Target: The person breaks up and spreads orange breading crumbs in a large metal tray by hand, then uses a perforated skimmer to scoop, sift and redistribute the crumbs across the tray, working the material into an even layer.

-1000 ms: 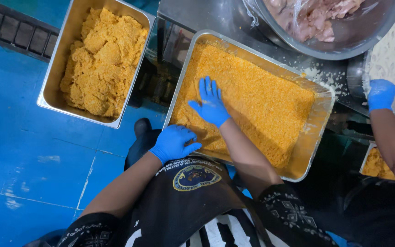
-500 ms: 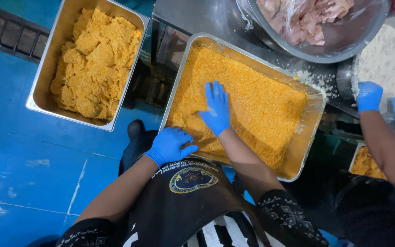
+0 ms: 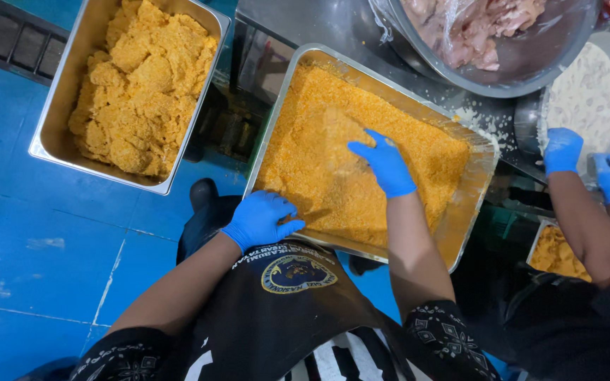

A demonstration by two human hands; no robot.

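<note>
A steel tray (image 3: 476, 189) full of orange breadcrumbs (image 3: 319, 148) lies in front of me. My left hand (image 3: 261, 219), in a blue glove, rests on the tray's near-left corner with fingers curled on the crumbs. My right hand (image 3: 384, 162), also in a blue glove, lies flat in the crumbs near the tray's middle, fingers spread. Whether anything lies under the palm I cannot tell.
A second steel tray (image 3: 56, 134) at the left holds several breaded pieces (image 3: 141, 92). A metal bowl (image 3: 524, 67) of raw meat stands at the top right, beside a pan of white flour (image 3: 587, 92). Another person's two blue-gloved hands (image 3: 586, 164) work at the right. The floor (image 3: 30, 261) is blue.
My right hand has slid to the right over the crumbs, toward the tray's middle. The left hand stays at the tray's near-left corner. The other person's hands have come together by the flour pan.
</note>
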